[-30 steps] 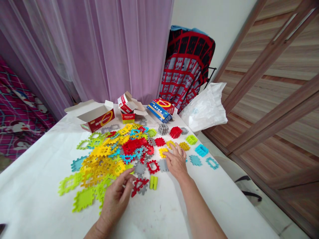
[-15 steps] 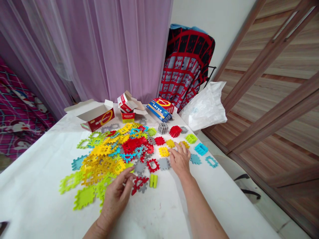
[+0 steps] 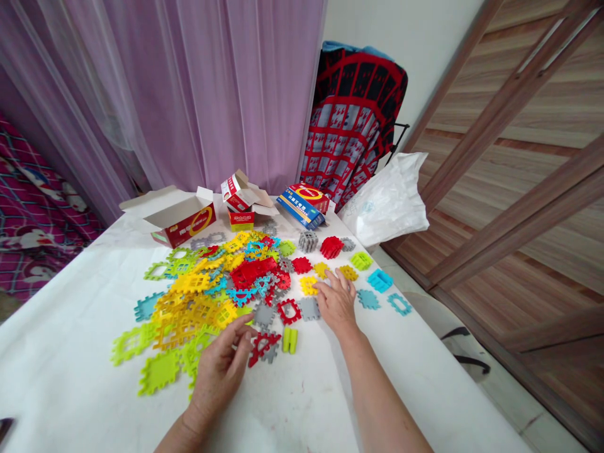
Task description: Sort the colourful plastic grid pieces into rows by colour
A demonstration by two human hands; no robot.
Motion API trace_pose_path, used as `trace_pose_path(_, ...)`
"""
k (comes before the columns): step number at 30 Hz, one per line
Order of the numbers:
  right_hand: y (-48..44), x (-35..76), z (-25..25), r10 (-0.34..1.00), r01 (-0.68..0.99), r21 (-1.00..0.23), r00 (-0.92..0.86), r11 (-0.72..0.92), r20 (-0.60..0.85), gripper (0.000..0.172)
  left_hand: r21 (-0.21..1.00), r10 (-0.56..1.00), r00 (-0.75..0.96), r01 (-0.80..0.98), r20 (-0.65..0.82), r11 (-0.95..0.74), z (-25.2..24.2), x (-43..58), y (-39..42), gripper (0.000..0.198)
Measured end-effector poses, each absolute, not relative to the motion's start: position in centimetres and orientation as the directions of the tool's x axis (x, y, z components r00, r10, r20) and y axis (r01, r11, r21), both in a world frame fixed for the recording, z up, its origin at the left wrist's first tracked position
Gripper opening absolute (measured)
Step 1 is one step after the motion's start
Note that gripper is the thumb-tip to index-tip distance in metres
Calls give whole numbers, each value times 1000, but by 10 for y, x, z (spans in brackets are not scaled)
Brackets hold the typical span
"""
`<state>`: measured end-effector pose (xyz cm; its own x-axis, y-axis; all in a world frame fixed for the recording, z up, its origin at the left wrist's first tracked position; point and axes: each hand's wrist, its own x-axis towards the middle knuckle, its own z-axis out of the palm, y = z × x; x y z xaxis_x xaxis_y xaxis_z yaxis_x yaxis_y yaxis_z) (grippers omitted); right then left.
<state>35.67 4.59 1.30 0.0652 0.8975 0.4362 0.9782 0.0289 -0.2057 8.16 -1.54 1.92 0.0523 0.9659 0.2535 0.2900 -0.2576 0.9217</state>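
My right hand [image 3: 337,303] rests low over the table with its fingers spread. Its fingertips are at the edge of a yellow building tile [image 3: 309,285], near a second yellow tile [image 3: 321,270]; whether they touch I cannot tell. A darker yellow tile [image 3: 348,272] lies just beyond the fingers. My left hand [image 3: 221,365] hovers at the front of a mixed pile of interlocking plastic tiles [image 3: 189,314], thumb and forefinger apart, nothing visible between them. Beside it lie a red triangular frame [image 3: 262,347] and a lime green piece [image 3: 289,340]. Its lower fingers are hidden.
Open cardboard boxes [image 3: 184,224] and a blue battery box [image 3: 301,209] stand at the table's back. Small stacks, one grey [image 3: 308,242] and one red [image 3: 331,247], sit behind my right hand. Blue pieces [image 3: 380,280] lie near the right edge, beside a white plastic bag [image 3: 384,201].
My right hand has shifted slightly left, closer to the yellow tile and away from the darker one. My left hand has hardly moved.
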Motion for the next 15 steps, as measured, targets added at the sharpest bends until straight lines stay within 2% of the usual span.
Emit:
trace_pose_path(4,46,360,11,897,979,-196,43,49,440,29,917,959,24,285,284,-279,21,84,-16,36)
trace_pose_path(15,45,358,12,881,977,-204,43,62,471,29,920,969,29,308,247,-244,19,81,-15,39)
